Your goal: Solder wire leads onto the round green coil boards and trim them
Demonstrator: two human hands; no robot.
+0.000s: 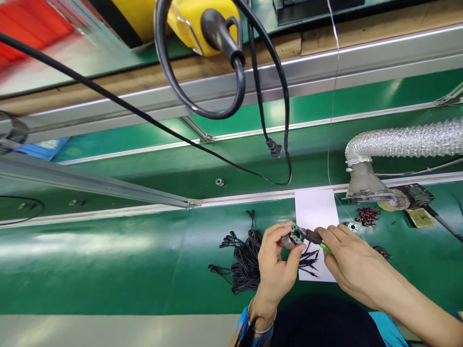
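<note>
My left hand [277, 262] grips a small round motor part [290, 239], metal-sided with a green ring-shaped circuit board on its face. My right hand [356, 262] is closed around pliers [314, 236] with dark jaws and a bright green handle. The jaw tips meet the edge of the circuit board; what they grip there is too small to tell. Below both hands lies a sheet of white paper [316, 205], with black cable ends [310, 262] on it. A bundle of black cables [242, 265] rests left of my left hand.
Right of the paper are another round motor part [352, 226], a pile of dark red small parts [368, 216] and a soldering stand with a yellow sponge [420, 218]. A silver duct [405, 142] hangs above. Black cords [285, 96] dangle from the shelf [260, 82].
</note>
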